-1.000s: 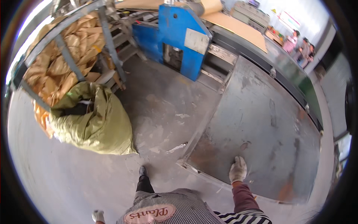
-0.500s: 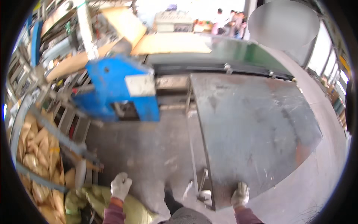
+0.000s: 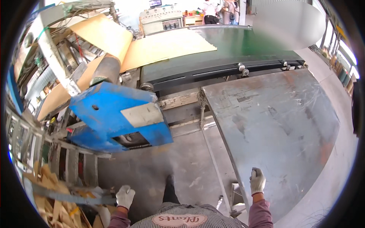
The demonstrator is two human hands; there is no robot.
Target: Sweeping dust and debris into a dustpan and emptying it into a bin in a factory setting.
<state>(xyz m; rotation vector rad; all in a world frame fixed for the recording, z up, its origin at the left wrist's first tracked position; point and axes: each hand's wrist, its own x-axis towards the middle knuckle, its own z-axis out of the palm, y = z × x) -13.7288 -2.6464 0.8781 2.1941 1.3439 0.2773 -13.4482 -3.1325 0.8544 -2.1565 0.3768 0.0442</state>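
My left hand (image 3: 125, 197), in a white work glove, is curled into a loose fist beside the end of a grey metal bar (image 3: 81, 198). Whether it touches the bar cannot be made out; nothing shows in its fingers. My right hand (image 3: 257, 181), also gloved, appears over the left part of a large scuffed steel-topped table (image 3: 281, 125). Its fingers are curled, with no object visible in them. Contact with the tabletop is unclear.
Ahead to the left stands a blue machine housing (image 3: 114, 114) beside a roller (image 3: 106, 70). A brown sheet (image 3: 167, 47) lies on a dark green conveyor belt (image 3: 232, 41). Crumpled brown paper (image 3: 57, 201) fills the lower left. Several people (image 3: 224, 11) are in the background.
My view has moved forward and turned. The blue housing and steel table appear nearer. My right hand has shifted from the table's near edge to farther along its left side.
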